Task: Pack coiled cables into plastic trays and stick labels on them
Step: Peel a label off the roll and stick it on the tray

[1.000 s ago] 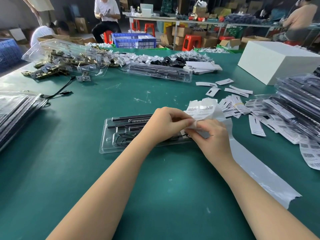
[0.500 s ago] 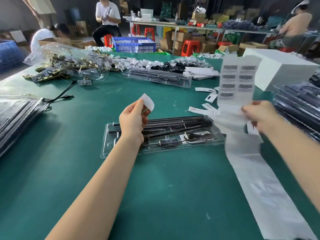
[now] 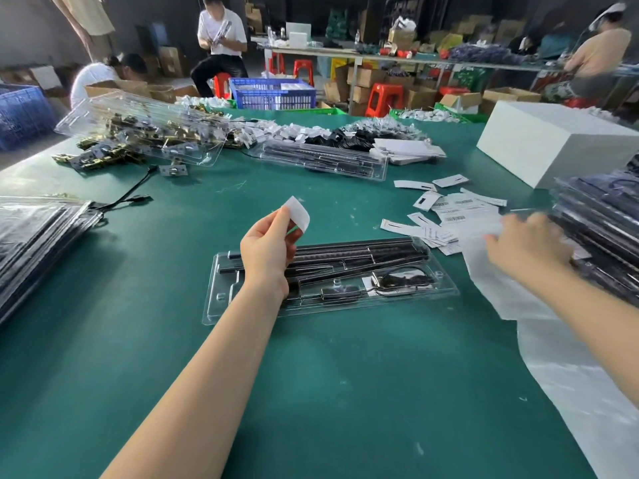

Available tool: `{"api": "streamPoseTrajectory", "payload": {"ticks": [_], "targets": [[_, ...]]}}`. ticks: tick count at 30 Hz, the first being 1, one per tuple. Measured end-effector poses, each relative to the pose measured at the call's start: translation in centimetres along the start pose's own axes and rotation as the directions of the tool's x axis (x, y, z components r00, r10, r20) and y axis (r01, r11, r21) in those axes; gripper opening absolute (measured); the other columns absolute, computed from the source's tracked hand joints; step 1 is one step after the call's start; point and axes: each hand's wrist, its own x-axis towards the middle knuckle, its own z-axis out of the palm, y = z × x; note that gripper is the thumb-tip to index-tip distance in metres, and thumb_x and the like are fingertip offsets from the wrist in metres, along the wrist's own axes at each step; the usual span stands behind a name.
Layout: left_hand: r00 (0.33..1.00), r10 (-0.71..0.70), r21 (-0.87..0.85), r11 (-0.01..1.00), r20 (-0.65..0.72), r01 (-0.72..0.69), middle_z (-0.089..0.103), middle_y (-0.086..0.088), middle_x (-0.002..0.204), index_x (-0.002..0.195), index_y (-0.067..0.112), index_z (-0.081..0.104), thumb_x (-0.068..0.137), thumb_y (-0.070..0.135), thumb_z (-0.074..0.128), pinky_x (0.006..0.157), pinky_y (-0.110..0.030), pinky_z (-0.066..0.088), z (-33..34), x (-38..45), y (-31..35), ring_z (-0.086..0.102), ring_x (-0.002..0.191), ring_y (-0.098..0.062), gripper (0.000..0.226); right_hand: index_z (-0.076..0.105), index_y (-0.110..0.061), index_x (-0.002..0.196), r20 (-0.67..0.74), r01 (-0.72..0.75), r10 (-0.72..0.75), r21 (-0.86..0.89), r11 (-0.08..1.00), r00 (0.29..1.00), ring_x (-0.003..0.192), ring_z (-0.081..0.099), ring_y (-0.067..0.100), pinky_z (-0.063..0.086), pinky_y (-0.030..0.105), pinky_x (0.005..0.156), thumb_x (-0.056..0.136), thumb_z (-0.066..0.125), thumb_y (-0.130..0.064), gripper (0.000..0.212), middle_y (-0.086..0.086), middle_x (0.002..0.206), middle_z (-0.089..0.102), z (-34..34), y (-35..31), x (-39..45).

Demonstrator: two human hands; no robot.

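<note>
The left hand [image 3: 266,242] pinches a curling label [image 3: 297,213] above the tray [image 3: 446,288]; the adhesive may self-stick. The right hand [image 3: 527,243] is blurred; its grip cannot be determined.

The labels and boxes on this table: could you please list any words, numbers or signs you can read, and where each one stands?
No text can be read.
Label sheet under the right hand: barcodes with print, too blurred.
Peeled label in the left hand: only a blank white face shows.
Loose tags: dark marks, too small.
White box: plain sides.
Cardboard boxes behind: no legible print.
</note>
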Motion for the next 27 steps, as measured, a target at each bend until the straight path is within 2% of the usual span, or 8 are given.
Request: {"api": "streamPoseTrajectory", "payload": {"ticks": [3,5,8,10,13,17,20,27], "targets": [[1.0,0.024,-0.023,0.999,-0.015,-0.025,0.072,0.011,0.079,0.084,0.025,0.07,0.087,0.027,0.07,0.059,-0.02,0.046,0.1,-0.1,0.5,0.068,0.068,-0.003,0.004,0.038,-0.017,0.136,0.33,0.07,-0.064,-0.009,0.997,0.942,0.121,0.048,0.037,0.044,0.04,0.093,0.095,0.032,-0.06,0.059,0.022,0.139,0.043,1.6,-1.1,-1.9],[0.997,0.08,-0.02,0.997,-0.001,-0.08,0.072,0.012,0.076,0.082,0.026,0.072,0.086,0.03,0.071,0.057,-0.02,0.045,0.3,-0.2,1.5,0.066,0.067,-0.003,0.006,0.029,-0.018,0.141,0.337,0.086,-0.072,-0.026,0.996,0.939,0.126,0.044,0.036,0.041,0.045,0.1,0.095,0.031,-0.062,0.064,0.021,0.141,0.04,2.0,-1.4,-3.0],[0.962,0.267,0.023,0.963,0.055,-0.269,0.072,0.012,0.074,0.078,0.028,0.075,0.084,0.033,0.073,0.055,-0.015,0.045,0.1,-0.2,3.4,0.064,0.067,-0.001,0.008,0.036,-0.015,0.142,-0.03,0.21,-0.21,-0.002,0.978,0.977,0.119,0.051,0.035,0.045,0.044,0.093,0.096,0.041,-0.052,0.059,0.017,0.135,0.048,0.7,-3.0,-4.4],[0.902,0.416,0.109,0.898,0.111,-0.427,0.073,0.013,0.077,0.081,0.029,0.075,0.084,0.031,0.073,0.063,-0.014,0.048,-0.6,-0.2,4.0,0.065,0.072,0.0,0.005,0.053,-0.015,0.132,-0.266,0.414,-0.355,0.215,0.884,0.896,0.11,0.056,0.034,0.045,0.042,0.087,0.093,0.053,-0.04,0.046,0.014,0.125,0.059,-0.5,-6.0,-6.8],[0.785,0.575,0.341,0.707,0.231,-0.619,0.073,0.017,0.08,0.082,0.036,0.073,0.083,0.037,0.071,0.076,-0.02,0.05,-3.0,-0.3,3.6,0.067,0.079,-0.003,0.002,0.066,-0.026,0.11,-0.307,0.522,-0.423,0.49,0.698,0.853,0.11,0.052,0.025,0.036,0.038,0.09,0.091,0.056,-0.044,0.028,-0.002,0.109,0.066,-1.4,-11.5,-12.1],[0.611,0.695,0.594,0.324,0.379,-0.737,0.066,0.016,0.079,0.08,0.031,0.072,0.084,0.036,0.072,0.071,-0.021,0.046,-7.4,-0.5,1.4,0.059,0.079,-0.002,0.006,0.065,-0.031,0.088,-0.148,0.342,-0.376,0.78,0.524,0.915,0.102,0.051,0.021,0.037,0.037,0.088,0.091,0.055,-0.05,0.022,-0.012,0.092,0.066,-0.5,-17.2,-17.1],[0.575,0.691,0.671,0.175,0.438,-0.721,0.06,0.014,0.082,0.08,0.024,0.073,0.082,0.029,0.076,0.063,-0.029,0.048,-9.1,-0.3,0.2,0.056,0.07,-0.006,0.006,0.064,-0.024,0.082,-0.167,0.3,-0.369,0.891,0.341,0.914,0.091,0.059,0.024,0.045,0.049,0.089,0.094,0.054,-0.045,0.026,-0.01,0.078,0.065,0.9,-18.7,-19.2],[0.56,0.73,0.652,0.209,0.393,-0.729,0.062,0.009,0.08,0.079,0.017,0.07,0.085,0.028,0.071,0.069,-0.04,0.05,-8.5,0.1,0.3,0.056,0.075,-0.008,0.013,0.063,-0.041,0.111,-0.127,0.631,-0.702,0.569,0.528,0.701,0.116,0.044,0.011,0.024,0.031,0.095,0.083,0.061,-0.057,0.032,-0.02,0.118,0.055,3.5,-17.5,-18.4]]}}
